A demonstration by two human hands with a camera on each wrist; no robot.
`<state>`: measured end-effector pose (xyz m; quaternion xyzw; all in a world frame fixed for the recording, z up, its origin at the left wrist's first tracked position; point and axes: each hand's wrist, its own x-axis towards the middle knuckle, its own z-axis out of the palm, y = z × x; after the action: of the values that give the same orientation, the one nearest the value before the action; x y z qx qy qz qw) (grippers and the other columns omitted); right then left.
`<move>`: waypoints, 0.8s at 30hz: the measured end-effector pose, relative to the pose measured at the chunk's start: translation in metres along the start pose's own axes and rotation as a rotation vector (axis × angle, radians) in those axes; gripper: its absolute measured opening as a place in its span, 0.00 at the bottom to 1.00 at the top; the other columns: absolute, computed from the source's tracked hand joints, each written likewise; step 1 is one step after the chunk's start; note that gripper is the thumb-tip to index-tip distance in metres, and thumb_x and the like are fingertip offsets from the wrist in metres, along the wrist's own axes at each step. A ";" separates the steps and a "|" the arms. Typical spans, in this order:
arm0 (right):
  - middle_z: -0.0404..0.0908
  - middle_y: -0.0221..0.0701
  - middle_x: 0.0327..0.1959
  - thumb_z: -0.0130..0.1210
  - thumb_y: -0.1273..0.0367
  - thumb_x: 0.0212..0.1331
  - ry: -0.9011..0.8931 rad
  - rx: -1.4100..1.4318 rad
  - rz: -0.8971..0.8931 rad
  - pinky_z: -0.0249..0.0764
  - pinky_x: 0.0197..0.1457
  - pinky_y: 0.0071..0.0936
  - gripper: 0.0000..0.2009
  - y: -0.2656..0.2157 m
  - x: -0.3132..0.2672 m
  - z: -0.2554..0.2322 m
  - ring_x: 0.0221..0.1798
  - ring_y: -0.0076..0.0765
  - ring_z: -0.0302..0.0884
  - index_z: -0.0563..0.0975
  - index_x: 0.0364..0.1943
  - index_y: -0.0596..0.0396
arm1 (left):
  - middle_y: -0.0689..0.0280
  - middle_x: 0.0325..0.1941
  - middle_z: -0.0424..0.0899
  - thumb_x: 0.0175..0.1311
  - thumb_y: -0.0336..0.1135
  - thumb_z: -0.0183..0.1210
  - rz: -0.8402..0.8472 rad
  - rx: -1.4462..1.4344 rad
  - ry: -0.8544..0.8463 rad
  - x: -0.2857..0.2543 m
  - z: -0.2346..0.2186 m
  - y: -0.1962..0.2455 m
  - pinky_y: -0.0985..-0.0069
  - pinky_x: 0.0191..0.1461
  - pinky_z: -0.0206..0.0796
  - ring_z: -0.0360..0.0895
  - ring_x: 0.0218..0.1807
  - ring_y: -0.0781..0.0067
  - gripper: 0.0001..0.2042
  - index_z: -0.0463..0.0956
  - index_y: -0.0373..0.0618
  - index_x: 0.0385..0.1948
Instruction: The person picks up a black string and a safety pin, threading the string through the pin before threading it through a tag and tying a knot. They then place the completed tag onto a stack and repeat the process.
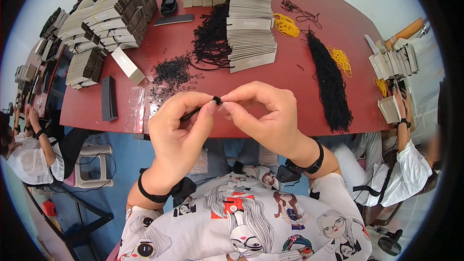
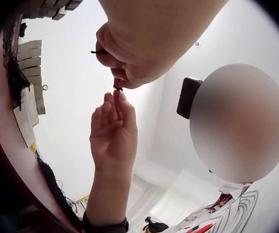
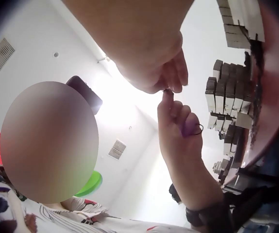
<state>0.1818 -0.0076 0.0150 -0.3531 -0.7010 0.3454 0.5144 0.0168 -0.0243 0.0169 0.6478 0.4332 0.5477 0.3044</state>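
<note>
Both hands meet over the table's near edge around a small bunched piece of black cord (image 1: 217, 100). My left hand (image 1: 180, 123) pinches it between thumb and forefinger, and a length of the cord runs back under the fingers. In the right wrist view a small black loop (image 3: 200, 129) sticks out from the left hand (image 3: 180, 128). My right hand (image 1: 268, 113) pinches the other side of the bunch with thumb and fingertip. Seen from the left wrist, the right hand's (image 2: 112, 133) other fingers are loosely extended. Fingertips hide much of the cord.
On the red table (image 1: 290, 82) lie a pile of small black loops (image 1: 171, 75), corded tags (image 1: 251, 34), a bundle of black cords (image 1: 328, 82) and yellow rubber bands (image 1: 286, 25). Stacked tags (image 1: 111, 14) fill the back left. Other people sit at both sides.
</note>
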 end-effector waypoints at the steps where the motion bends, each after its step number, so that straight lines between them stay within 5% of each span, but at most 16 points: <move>1: 0.81 0.29 0.28 0.59 0.76 0.49 0.000 0.001 0.000 0.75 0.30 0.16 0.06 0.000 0.000 0.001 0.28 0.18 0.79 0.78 0.33 0.61 | 0.69 0.28 0.79 0.56 0.22 0.57 0.000 0.000 0.000 0.000 0.000 -0.001 0.89 0.31 0.63 0.72 0.30 0.87 0.04 0.76 0.35 0.32; 3: 0.81 0.31 0.26 0.59 0.77 0.46 0.088 -0.035 -0.110 0.75 0.30 0.18 0.07 0.000 0.001 0.005 0.27 0.22 0.80 0.78 0.32 0.59 | 0.71 0.28 0.78 0.57 0.24 0.57 -0.139 -0.212 -0.037 0.001 -0.001 -0.003 0.91 0.32 0.60 0.69 0.30 0.89 0.04 0.76 0.35 0.33; 9: 0.79 0.32 0.23 0.61 0.78 0.42 0.146 -0.374 -0.416 0.74 0.27 0.22 0.08 0.001 0.003 0.005 0.23 0.32 0.78 0.78 0.30 0.57 | 0.72 0.29 0.77 0.58 0.24 0.57 -0.167 -0.274 -0.054 0.001 -0.001 -0.004 0.91 0.32 0.59 0.67 0.30 0.90 0.04 0.75 0.35 0.33; 13: 0.78 0.32 0.22 0.61 0.78 0.41 0.172 -0.409 -0.461 0.73 0.26 0.23 0.09 0.003 0.002 0.007 0.22 0.33 0.77 0.78 0.30 0.57 | 0.71 0.29 0.77 0.58 0.24 0.57 -0.151 -0.274 -0.044 0.000 0.000 -0.003 0.91 0.32 0.59 0.68 0.30 0.90 0.04 0.75 0.35 0.33; 24: 0.77 0.32 0.22 0.59 0.79 0.39 0.102 -0.463 -0.453 0.72 0.24 0.23 0.07 0.001 0.005 0.002 0.21 0.34 0.75 0.76 0.26 0.56 | 0.68 0.26 0.78 0.55 0.23 0.58 0.188 0.157 -0.081 0.002 -0.001 -0.008 0.85 0.26 0.58 0.69 0.26 0.86 0.03 0.76 0.35 0.30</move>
<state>0.1792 -0.0032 0.0159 -0.3125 -0.7951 0.0356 0.5186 0.0138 -0.0188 0.0110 0.7290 0.3994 0.5116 0.2173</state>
